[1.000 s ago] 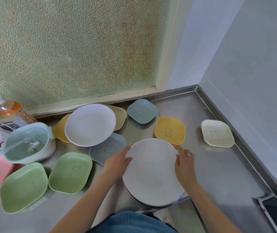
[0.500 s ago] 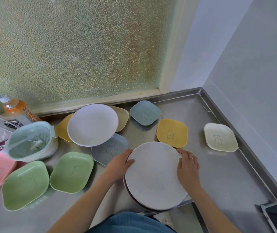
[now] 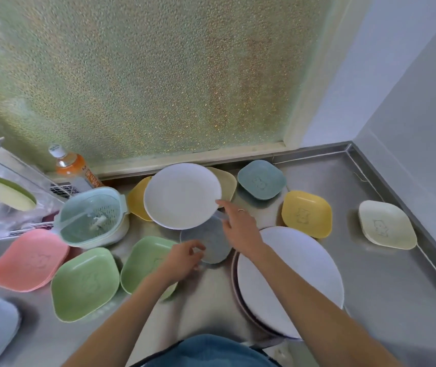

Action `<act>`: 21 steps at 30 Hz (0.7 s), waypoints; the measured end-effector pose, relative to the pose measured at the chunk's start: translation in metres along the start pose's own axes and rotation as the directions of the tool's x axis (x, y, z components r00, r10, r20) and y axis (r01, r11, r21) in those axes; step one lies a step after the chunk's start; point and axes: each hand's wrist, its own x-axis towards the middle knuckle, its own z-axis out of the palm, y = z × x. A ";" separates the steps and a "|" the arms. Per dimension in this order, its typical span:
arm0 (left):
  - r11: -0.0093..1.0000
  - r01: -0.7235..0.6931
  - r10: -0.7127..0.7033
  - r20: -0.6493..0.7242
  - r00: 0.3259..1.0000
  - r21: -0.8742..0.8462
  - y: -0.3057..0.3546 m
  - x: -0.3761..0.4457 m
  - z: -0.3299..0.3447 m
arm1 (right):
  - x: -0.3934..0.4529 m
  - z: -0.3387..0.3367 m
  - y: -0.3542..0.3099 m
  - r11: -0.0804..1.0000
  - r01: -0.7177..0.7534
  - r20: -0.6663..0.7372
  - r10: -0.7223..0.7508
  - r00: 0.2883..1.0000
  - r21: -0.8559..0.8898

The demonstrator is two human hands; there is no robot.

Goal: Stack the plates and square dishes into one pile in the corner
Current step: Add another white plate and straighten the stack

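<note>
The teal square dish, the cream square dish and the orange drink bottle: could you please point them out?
teal square dish point(image 3: 261, 183), head view, its centre.
cream square dish point(image 3: 386, 225), head view, its centre.
orange drink bottle point(image 3: 71, 166), head view, its body.

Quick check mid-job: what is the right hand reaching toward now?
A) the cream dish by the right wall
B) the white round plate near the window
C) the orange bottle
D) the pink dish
B: the right hand stretches with straight fingers to the near edge of the white round plate, holding nothing yet.
</note>
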 end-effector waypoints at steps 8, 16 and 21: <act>0.974 0.184 -0.207 -0.182 0.961 -0.135 -0.073 -0.009 -0.078 | 0.029 0.055 -0.032 0.947 -0.278 0.287 0.226 0.931 0.159; 0.931 0.228 -0.274 -0.134 0.952 -0.286 -0.098 -0.023 -0.089 | 0.040 0.076 -0.063 0.254 -0.517 0.239 0.667 0.706 0.818; 0.893 0.199 -0.272 -0.131 0.953 -0.404 -0.082 -0.014 -0.094 | 0.028 0.062 -0.079 0.359 -0.436 0.062 0.709 0.702 0.825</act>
